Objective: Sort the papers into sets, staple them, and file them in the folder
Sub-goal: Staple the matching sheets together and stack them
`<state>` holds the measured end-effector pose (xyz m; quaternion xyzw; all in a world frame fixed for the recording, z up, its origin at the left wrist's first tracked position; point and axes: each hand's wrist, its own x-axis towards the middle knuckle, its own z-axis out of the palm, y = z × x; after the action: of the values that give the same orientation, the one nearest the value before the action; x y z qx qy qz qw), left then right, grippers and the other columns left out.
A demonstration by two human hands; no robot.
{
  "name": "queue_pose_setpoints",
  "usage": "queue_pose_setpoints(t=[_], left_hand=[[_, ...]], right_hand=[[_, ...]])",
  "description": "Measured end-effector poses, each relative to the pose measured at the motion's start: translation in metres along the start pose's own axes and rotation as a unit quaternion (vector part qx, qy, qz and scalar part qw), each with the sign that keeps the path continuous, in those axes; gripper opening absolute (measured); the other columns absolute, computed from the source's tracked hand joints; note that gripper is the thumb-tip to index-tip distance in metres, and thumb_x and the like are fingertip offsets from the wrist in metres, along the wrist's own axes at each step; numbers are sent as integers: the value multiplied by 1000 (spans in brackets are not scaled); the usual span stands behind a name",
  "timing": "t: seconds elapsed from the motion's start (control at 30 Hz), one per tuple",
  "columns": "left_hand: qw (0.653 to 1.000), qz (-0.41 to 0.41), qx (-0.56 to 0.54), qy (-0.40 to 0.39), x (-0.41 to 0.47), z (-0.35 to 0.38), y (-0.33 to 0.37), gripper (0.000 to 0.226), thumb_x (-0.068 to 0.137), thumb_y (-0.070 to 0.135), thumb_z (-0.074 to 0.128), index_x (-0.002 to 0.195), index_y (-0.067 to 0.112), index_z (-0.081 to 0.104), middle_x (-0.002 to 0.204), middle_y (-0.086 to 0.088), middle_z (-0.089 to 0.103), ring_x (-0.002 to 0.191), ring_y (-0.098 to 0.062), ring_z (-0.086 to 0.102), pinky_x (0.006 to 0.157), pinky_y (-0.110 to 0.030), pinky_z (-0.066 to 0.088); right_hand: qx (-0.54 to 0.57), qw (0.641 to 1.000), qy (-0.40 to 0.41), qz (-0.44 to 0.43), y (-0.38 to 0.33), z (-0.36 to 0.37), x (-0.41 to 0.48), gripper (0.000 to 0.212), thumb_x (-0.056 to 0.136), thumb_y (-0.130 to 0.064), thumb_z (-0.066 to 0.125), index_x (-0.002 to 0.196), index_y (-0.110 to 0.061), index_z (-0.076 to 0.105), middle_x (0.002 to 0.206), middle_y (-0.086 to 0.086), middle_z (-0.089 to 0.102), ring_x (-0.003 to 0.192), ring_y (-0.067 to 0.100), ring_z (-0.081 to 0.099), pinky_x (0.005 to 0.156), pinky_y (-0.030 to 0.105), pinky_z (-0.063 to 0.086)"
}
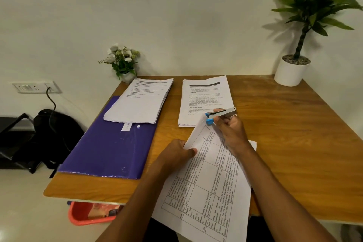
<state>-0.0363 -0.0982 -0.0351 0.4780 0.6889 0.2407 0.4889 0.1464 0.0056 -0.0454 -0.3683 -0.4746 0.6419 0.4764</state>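
Right of the purple folder point(106, 143), left hand point(174, 152) pinches a white, table-printed paper set point(206, 182) by its edge; right hand point(229, 131) grips a blue-and-silver stapler point(221, 114) at its top corner.

From where I stand, all that shows of the person is two arms. The left forearm point(141, 198) and the right forearm point(275, 186) are bare, long and lean, uncovered from the near edge up to the wrists. The left hand point(176, 150) is bare as well. A finger of the right hand point(229, 129) carries a pale band point(232, 116), perhaps a ring; it is too small to be sure.
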Motion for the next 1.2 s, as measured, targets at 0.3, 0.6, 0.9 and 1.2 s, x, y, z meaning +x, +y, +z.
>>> queue_pose_setpoints(t=[0.3, 0.6, 0.9, 1.2], left_hand=[[1000, -2, 0, 8, 1, 2, -3, 31, 100, 40, 61, 120, 16, 61, 99, -5, 77, 81, -20, 78, 74, -36, 65], [1000, -3, 3, 13, 1, 3, -4, 35, 99, 42, 62, 123, 16, 60, 100, -5, 77, 81, -20, 78, 75, -38, 65], [1000, -18, -1, 16, 0, 2, -2, 38, 99, 43, 62, 127, 18, 59, 101, -4, 77, 81, -20, 78, 74, -37, 65], [1000, -22, 1, 17, -5, 2, 4, 36, 100, 42, 61, 127, 20, 58, 101, -4, 77, 83, -20, 78, 78, -39, 65]], right_hand=[[-20, 999, -34, 7, 4, -2, 1, 42, 90, -28, 63, 132, -24, 60, 128, 1, 69, 125, 19, 63, 99, 39, 56], [-42, 998, -35, 9, 7, -4, -1, 33, 96, -32, 63, 128, -34, 63, 123, -6, 72, 124, 31, 63, 104, 55, 50], [11, 1000, 19, -12, 6, -3, 2, 43, 88, -33, 64, 130, -27, 59, 116, -6, 74, 123, 33, 63, 97, 54, 56], [16, 1000, 15, -15, 3, -4, 0, 33, 93, -28, 61, 126, -26, 59, 120, -3, 73, 118, 18, 67, 91, 32, 59]])
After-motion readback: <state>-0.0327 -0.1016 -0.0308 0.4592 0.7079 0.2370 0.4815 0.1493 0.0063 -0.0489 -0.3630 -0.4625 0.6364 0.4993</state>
